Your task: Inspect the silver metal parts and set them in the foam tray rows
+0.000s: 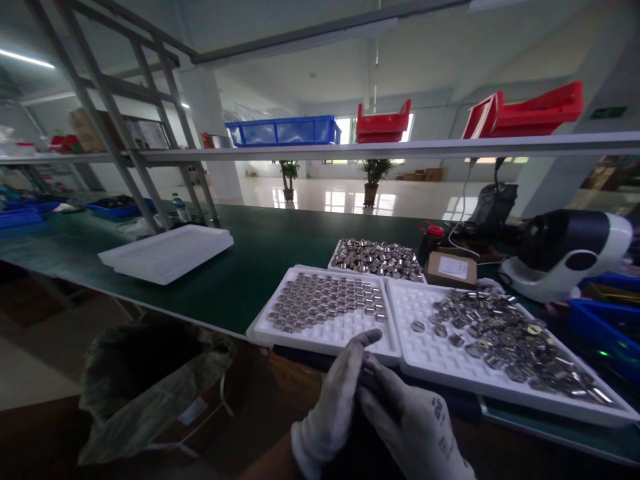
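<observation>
Touching hands (pixel 373 407) below tray (pixel 280 333) edge.

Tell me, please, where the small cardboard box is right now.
In the head view, the cardboard box lies right of centre on the bench, behind the right tray, next to the far tray and a red-capped jar.

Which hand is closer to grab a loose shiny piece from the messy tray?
Right, probably: the right hand sits in front of the messy tray, while the left hand fronts the neatly filled tray.
</observation>
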